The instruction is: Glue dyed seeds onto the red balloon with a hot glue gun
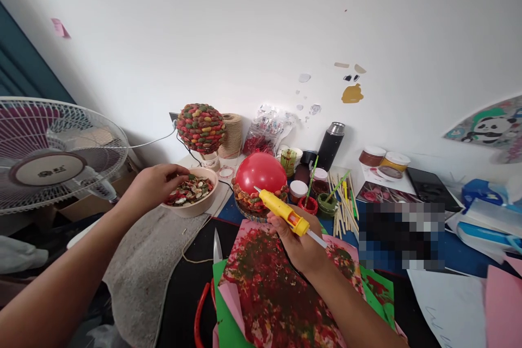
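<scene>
My left hand (161, 182) reaches over the rim of a cream bowl (199, 209) of painted shells (198, 187) in red, green and pale colours. Its fingers are bent together at the shells; whatever they pinch is too small to make out. In my right hand (299, 242) is a yellow glue gun (283, 211), with a clear glue stick (317, 237) sticking out of its back. The nozzle points up and left, in front of a red balloon (261, 174). Rows of painted shells (248, 201) ring the balloon's lower part, which sits in a basket-like holder.
A finished-looking shell ball (201, 128) stands behind the bowl, beside twine (231, 135). Paint jars (308, 205), sticks (346, 201) and a black flask (331, 147) are at the back. Scissors (217, 244) lie by paint-smeared paper (269, 283). A fan (53, 157) stands left.
</scene>
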`<move>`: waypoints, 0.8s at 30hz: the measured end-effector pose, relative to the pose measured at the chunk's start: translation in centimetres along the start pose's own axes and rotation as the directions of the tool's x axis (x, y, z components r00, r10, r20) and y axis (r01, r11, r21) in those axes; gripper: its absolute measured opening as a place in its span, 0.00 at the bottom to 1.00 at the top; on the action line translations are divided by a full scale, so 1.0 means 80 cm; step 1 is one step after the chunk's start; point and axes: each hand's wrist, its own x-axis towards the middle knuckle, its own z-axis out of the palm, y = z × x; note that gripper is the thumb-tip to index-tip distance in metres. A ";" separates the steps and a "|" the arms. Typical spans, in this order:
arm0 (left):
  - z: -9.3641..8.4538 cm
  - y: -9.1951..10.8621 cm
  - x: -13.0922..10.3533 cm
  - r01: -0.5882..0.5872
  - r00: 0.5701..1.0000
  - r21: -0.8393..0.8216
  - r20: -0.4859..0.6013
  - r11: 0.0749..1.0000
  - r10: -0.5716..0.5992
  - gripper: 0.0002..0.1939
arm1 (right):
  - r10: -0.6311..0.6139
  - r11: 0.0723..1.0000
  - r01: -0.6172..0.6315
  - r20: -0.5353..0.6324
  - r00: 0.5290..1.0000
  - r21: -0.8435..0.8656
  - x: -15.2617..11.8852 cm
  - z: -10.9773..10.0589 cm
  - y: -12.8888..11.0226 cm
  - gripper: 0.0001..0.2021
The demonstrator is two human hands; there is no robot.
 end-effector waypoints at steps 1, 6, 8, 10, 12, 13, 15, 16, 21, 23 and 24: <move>0.000 0.005 -0.005 0.020 1.000 -0.074 -0.019 0.997 -0.021 0.23 | 0.000 1.000 0.000 0.005 1.000 0.008 0.000 0.000 -0.001 0.22; 0.011 0.053 -0.033 0.084 0.989 -0.714 -0.027 0.695 -0.146 0.33 | 0.000 0.999 -0.001 0.006 1.000 0.037 0.001 0.001 -0.004 0.23; 0.022 0.077 -0.042 0.066 0.990 -0.843 -0.012 0.533 -0.141 0.31 | 0.008 0.999 -0.008 0.002 1.000 0.044 0.001 0.002 -0.003 0.23; 0.036 0.102 -0.050 0.039 0.994 -0.918 -0.005 0.394 -0.109 0.28 | 0.025 0.998 -0.025 0.000 1.000 0.064 0.001 0.003 -0.003 0.23; 0.049 0.128 -0.060 0.083 0.996 -0.959 0.071 0.271 -0.054 0.25 | 0.036 0.996 -0.035 -0.005 0.999 0.086 0.002 0.003 -0.003 0.23; 0.055 0.141 -0.065 0.101 0.995 -0.970 0.097 0.223 -0.028 0.24 | 0.035 0.996 -0.034 -0.013 0.999 0.088 0.003 0.002 -0.004 0.23; 0.066 0.166 -0.076 0.127 0.991 -0.983 0.133 0.133 0.033 0.23 | 0.017 0.998 -0.014 -0.041 0.999 0.061 0.005 0.000 -0.008 0.22; 0.070 0.178 -0.081 0.138 0.988 -0.985 0.144 0.103 0.056 0.23 | 0.013 0.999 -0.011 -0.059 0.998 0.030 0.007 -0.001 -0.010 0.22; 0.086 0.221 -0.094 0.123 0.989 -0.989 0.129 0.079 0.074 0.20 | -0.021 0.998 0.017 -0.081 0.996 -0.053 0.014 -0.007 -0.020 0.19; 0.088 0.229 -0.095 0.105 0.988 -0.990 0.115 0.093 0.100 0.19 | -0.014 0.999 0.010 -0.077 0.997 -0.052 0.015 -0.007 -0.022 0.17; 0.088 0.231 -0.096 0.101 0.987 -0.990 0.112 0.102 0.117 0.18 | -0.003 0.999 0.000 -0.073 0.997 -0.043 0.016 -0.007 -0.022 0.16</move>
